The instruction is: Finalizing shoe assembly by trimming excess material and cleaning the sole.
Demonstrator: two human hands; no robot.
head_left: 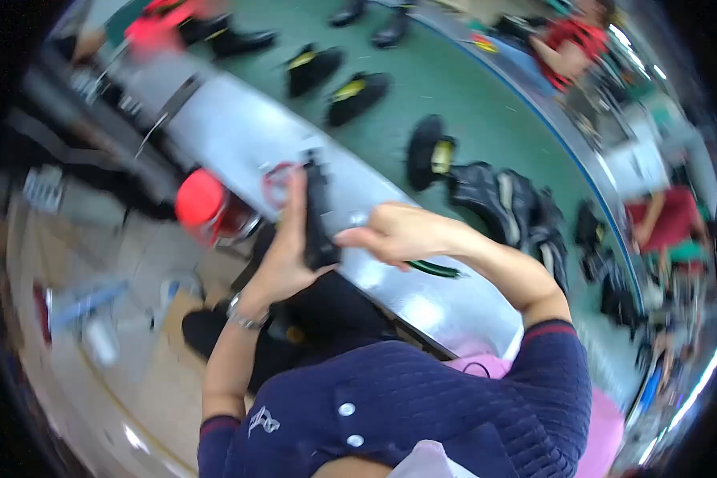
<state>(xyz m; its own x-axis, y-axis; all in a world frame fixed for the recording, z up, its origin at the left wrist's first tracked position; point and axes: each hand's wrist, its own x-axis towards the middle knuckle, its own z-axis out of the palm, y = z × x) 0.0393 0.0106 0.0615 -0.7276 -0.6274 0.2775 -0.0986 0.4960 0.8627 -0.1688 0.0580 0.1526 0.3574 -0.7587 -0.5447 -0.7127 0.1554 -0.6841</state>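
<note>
— What is the left hand [283, 255] doing?

— It is gripping a black shoe piece [317, 215], holding it upright over the shiny metal workbench edge [239, 131]. The fingers are wrapping around the piece from the left and clamping on it, with a metal wristwatch [245, 316] showing at the wrist.

— And the right hand [394, 233]?

— It is reaching in from the right, its fingers curling together and its fingertips touching the same black piece at its lower part. A thin green-handled tool [434, 269] is sticking out beneath the palm toward the right; the picture is blurred, so I cannot tell exactly how the fingers are pinching it.

— What is lying around?

— A red round container [203, 203] is sitting just left of the left hand, beside the bench edge. Beyond the bench, black shoes with yellow insoles [357, 94] are riding on a green conveyor belt [486, 111], well apart from the hands. A heap of black shoe uppers [510, 211] is lying on the belt near the right forearm. Another person in red [573, 44] is sitting across the belt.
</note>
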